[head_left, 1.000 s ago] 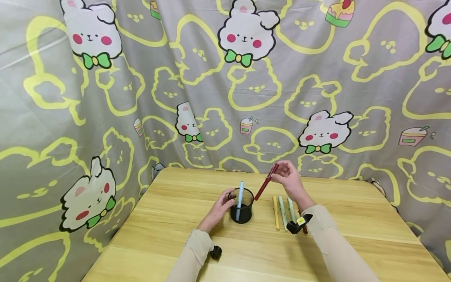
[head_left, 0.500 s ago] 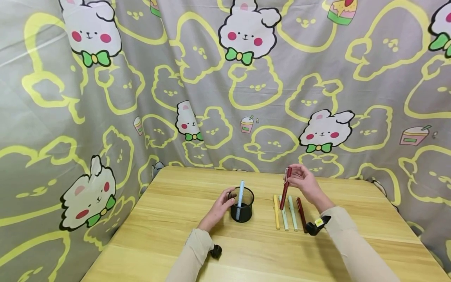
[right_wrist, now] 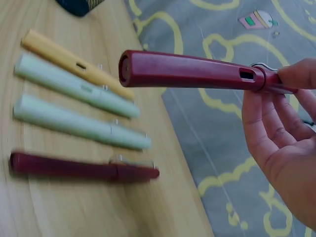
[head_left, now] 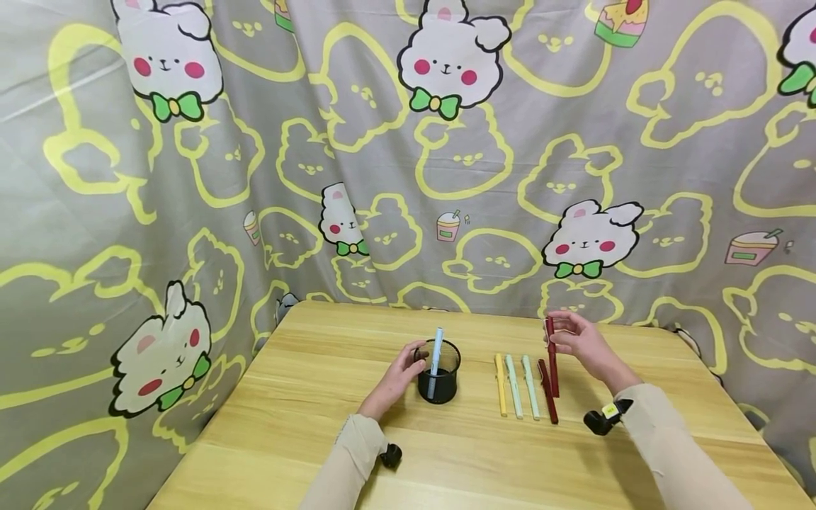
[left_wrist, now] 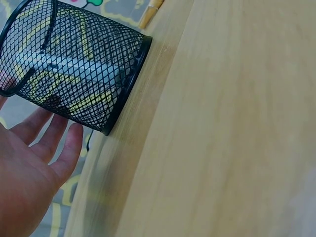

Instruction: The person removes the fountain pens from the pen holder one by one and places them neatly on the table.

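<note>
My right hand (head_left: 583,346) pinches a dark red pen (head_left: 552,365) near its clip end, between thumb and fingers. The pen stands nearly upright in the head view, over the right end of a row of pens. A second dark red pen (right_wrist: 84,168) lies at that end, beside two pale green pens (head_left: 530,387) and a yellow pen (head_left: 501,386). My left hand (head_left: 398,375) holds the left side of a black mesh pen holder (left_wrist: 84,64), its fingers around the wall. A light blue pen (head_left: 436,350) leans upright inside the holder.
The wooden table (head_left: 306,397) reaches back to a grey curtain (head_left: 382,163) with rabbit prints. Small black cameras are strapped at both wrists. The pen row lies to the right of the pen holder.
My right hand has carried the dark red pen rightward, from near the pen holder across the row to its right end, and the pen has turned more upright. My left hand stays put.
</note>
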A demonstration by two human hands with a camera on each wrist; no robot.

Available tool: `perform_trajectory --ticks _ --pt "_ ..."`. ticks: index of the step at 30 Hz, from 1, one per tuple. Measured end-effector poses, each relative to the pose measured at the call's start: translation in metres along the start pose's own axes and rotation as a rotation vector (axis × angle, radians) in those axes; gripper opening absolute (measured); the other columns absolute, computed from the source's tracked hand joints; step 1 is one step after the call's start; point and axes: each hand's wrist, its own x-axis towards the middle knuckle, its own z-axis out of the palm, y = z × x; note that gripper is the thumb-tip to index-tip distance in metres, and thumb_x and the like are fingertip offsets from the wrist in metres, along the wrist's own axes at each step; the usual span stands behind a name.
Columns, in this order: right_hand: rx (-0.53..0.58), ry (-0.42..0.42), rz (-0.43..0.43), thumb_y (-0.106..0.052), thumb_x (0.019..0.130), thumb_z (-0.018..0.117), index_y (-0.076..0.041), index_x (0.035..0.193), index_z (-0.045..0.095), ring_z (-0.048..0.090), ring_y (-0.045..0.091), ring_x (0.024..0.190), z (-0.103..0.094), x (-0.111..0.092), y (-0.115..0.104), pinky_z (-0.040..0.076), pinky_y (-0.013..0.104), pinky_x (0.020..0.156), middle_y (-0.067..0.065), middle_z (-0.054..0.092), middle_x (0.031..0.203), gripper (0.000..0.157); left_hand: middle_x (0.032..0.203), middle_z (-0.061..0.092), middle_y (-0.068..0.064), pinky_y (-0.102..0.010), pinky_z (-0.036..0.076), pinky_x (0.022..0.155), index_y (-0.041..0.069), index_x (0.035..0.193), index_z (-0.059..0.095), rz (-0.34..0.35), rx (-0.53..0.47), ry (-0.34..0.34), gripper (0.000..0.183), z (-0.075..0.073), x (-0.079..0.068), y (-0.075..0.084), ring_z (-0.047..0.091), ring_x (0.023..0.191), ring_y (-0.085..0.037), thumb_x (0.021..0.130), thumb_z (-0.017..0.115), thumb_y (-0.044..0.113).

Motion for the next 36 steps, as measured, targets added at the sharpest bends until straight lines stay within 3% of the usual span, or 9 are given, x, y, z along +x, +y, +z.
perform_trajectory --ticks 5,10,16,21,28,36 --pt "-0.057 0.017 0.056 0.001 0.088 0.061 -0.014 0.122 0.053 0.060 0.011 0.089 -0.017 -0.008 0.005 0.053 0.030 0.077 0.008 0.055 0.109 0.038 0.137 0.035 -0.037 -0.049 0.033 0.103 -0.004 0.143 0.026 -0.006 0.004 -0.005 0.048 0.001 0.000 0.000 0.035 0.127 -0.047 0.100 0.043 0.008" --pt "-0.085 0.013 0.099 -0.001 0.087 0.061 -0.007 0.126 0.049 0.060 0.010 0.089 -0.030 -0.012 0.011 0.053 0.032 0.079 0.015 0.051 0.113 0.041 0.137 0.035 -0.037 -0.050 0.033 0.103 -0.003 0.144 0.026 -0.010 0.009 -0.008 0.047 0.000 0.000 0.000 0.035 0.127 -0.047 0.101 0.043 0.008" --pt "-0.105 0.000 0.148 -0.001 0.088 0.063 -0.004 0.128 0.047 0.062 0.012 0.087 -0.040 -0.015 0.028 0.053 0.032 0.077 0.012 0.054 0.110 0.043 0.136 0.036 -0.037 -0.049 0.034 0.103 -0.004 0.143 0.027 -0.005 0.007 -0.004 0.047 0.000 0.000 -0.001 0.035 0.127 -0.048 0.101 0.042 0.008" --pt "-0.117 -0.002 0.162 0.003 0.088 0.060 0.002 0.129 0.045 0.062 0.012 0.088 -0.042 -0.018 0.040 0.053 0.035 0.079 0.019 0.054 0.114 0.044 0.137 0.038 -0.033 -0.048 0.034 0.103 -0.001 0.144 0.029 -0.020 0.010 0.004 0.047 0.000 0.001 -0.002 0.036 0.127 -0.045 0.101 0.044 0.011" --pt "-0.134 -0.025 0.170 0.004 0.086 0.060 0.014 0.135 0.029 0.061 0.014 0.089 -0.043 -0.021 0.052 0.053 0.040 0.080 0.038 0.043 0.121 0.059 0.137 0.037 -0.034 -0.049 0.033 0.103 0.000 0.144 0.029 -0.023 -0.007 0.006 0.047 0.001 0.001 -0.002 0.035 0.127 -0.046 0.100 0.044 0.009" --pt "-0.143 -0.024 0.204 0.002 0.087 0.060 0.016 0.138 0.023 0.063 0.019 0.085 -0.042 -0.021 0.063 0.054 0.036 0.075 0.040 0.042 0.120 0.064 0.137 0.037 -0.033 -0.050 0.032 0.103 0.002 0.144 0.030 -0.036 -0.001 0.010 0.047 0.000 0.002 -0.003 0.034 0.128 -0.046 0.100 0.044 0.009"
